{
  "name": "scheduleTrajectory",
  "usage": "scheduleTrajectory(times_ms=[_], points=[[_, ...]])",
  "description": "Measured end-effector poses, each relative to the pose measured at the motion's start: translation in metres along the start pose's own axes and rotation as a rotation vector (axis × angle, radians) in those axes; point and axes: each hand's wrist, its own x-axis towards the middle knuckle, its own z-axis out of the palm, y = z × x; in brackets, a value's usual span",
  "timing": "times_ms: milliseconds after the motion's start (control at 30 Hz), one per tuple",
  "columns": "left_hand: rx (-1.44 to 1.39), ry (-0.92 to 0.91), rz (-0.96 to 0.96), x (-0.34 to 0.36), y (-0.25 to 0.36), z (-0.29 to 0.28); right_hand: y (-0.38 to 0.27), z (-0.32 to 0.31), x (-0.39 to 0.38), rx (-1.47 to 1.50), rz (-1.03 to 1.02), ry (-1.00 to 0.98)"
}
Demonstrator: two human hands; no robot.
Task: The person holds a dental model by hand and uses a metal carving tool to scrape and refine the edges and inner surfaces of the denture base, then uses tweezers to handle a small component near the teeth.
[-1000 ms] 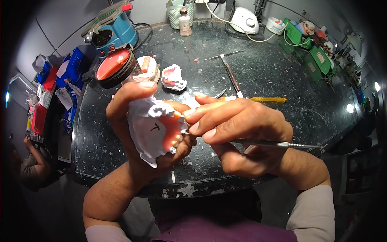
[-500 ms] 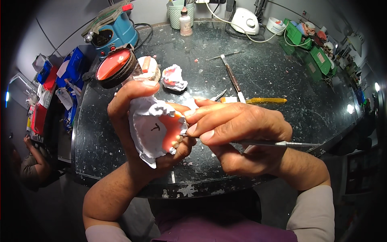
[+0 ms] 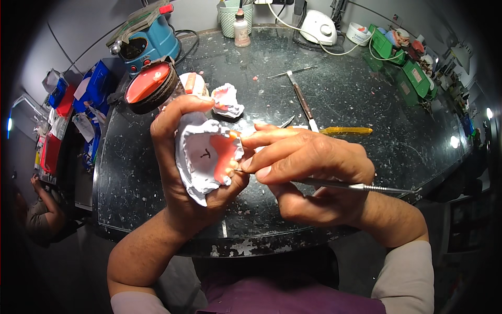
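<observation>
Two hands: chalky plaster cast (image 3: 201, 162), slim steel instrument (image 3: 345, 184).

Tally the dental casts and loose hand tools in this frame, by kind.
Plaster casts with pink wax: 2, one in the left hand at, one on the bench
Metal instruments: 4
Yellow-handled tools: 1
Total: 7

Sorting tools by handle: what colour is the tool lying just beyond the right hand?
Translucent yellow-orange tool, clearest in the head view.
</observation>
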Motion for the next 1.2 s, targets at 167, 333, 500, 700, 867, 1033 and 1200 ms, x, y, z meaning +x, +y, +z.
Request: scheduleTrajectory(times_ms=[167,333,500,700,867,1033,1200], points=[[0.035,0.006,0.039,0.002,0.0,0.001,0.003,0.001,-0.002,0.035,0.007,0.036],[0.053,-0.005,0.065,0.003,0.002,0.002,0.0,0.001,-0.001,-0.009,0.036,0.02],[0.033,-0.023,0.077,0.006,0.005,0.001,0.002,0.002,-0.003,0.013,0.045,0.029],[0.064,-0.028,0.122,0.009,0.005,0.002,0.001,0.0,-0.001,0.008,0.046,0.001],[0.045,-0.021,0.126,0.008,0.004,0.003,0.004,0.003,-0.004,0.042,0.063,0.052],[0.042,-0.032,0.121,0.008,0.006,0.002,0.003,0.003,-0.003,0.019,0.067,0.043],[0.047,-0.037,0.152,0.01,0.006,0.003,0.002,0.002,-0.002,-0.007,0.06,0.024]])
